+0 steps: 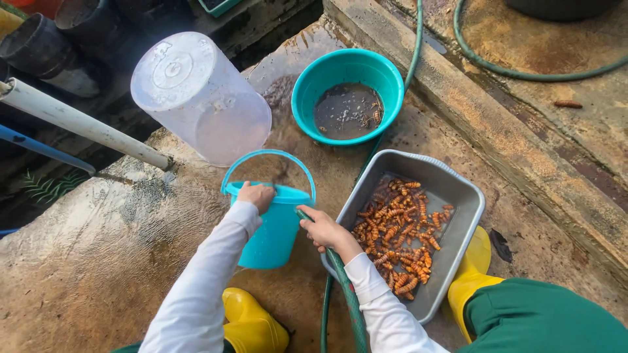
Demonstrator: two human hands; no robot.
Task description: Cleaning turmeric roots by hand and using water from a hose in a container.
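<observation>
My left hand (256, 195) grips the rim of a small teal bucket (269, 232) that stands tilted on the wet concrete. My right hand (325, 229) is shut on the end of a green hose (345, 297), held at the bucket's right side, between it and a grey metal tray (462, 202). The tray holds several orange-brown turmeric roots (400, 235). Both arms wear white sleeves.
A teal basin (307, 88) with muddy water stands behind the tray. A clear plastic bucket (196, 98) lies upside down to the left, by a white pipe (85, 124). Yellow boots (252, 323) stand on the concrete; a raised kerb (523, 150) runs along the right.
</observation>
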